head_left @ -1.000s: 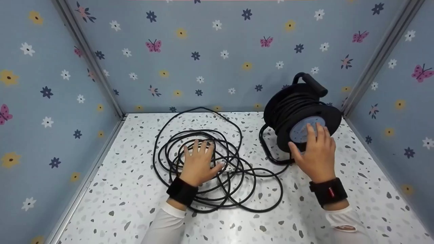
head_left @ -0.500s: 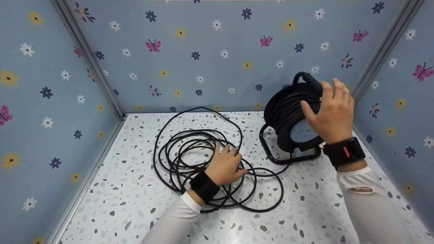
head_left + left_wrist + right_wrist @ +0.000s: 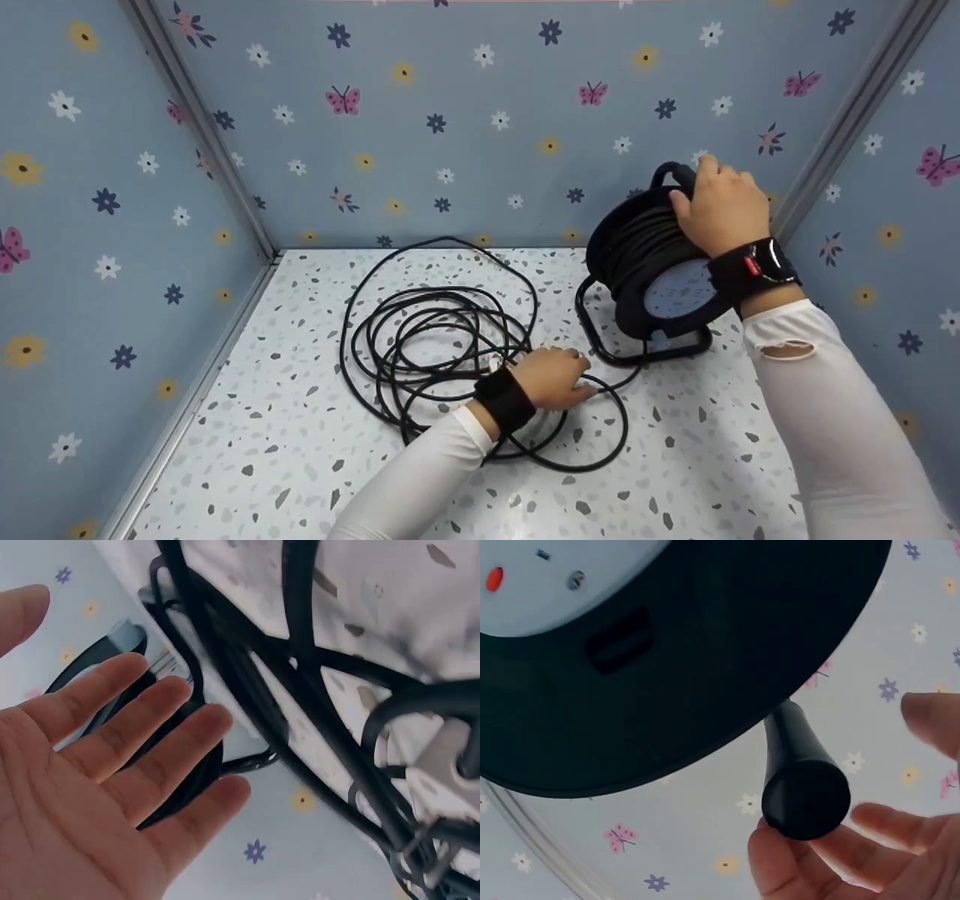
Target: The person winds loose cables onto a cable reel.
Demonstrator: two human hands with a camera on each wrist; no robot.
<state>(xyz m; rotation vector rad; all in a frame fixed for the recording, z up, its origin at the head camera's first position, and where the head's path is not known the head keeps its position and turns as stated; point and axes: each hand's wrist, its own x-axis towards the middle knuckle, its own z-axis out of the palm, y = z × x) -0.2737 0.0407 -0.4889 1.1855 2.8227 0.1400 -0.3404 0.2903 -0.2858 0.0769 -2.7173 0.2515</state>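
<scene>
Tilted at three o'clock in the head view, the black drum-shaped plastic reel (image 3: 637, 244) has a round pale-blue plate (image 3: 679, 290) toward five and a black cylindrical handle (image 3: 806, 795) toward one, the right hand (image 3: 726, 206) loosely spread at it, the straight-fingered left hand (image 3: 553, 377) over loose black cable loops (image 3: 442, 369) at six.
</scene>
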